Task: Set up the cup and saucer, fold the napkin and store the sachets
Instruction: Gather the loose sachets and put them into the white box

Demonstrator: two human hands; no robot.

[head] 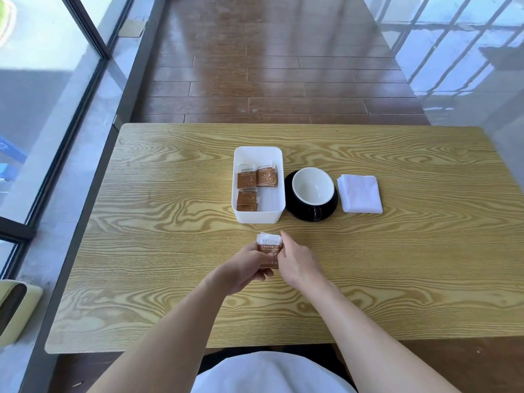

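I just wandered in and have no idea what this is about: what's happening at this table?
A person is tidying a coffee setting. Both hands hold a small stack of brown sachets above the wooden table: the left hand grips it and the right hand steadies its edge. More sachets already lie in the white box. Beside it, a cup sits on a black saucer, with a folded napkin to the right.

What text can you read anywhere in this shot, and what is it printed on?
"taikoo": white top band of the sachet held in the left hand and touched by the right hand.
Characters before it and brown-panel lines below: too small to read.
"taikoo", faintly: sachets in the white box.
Cup, saucer, napkin: no text.
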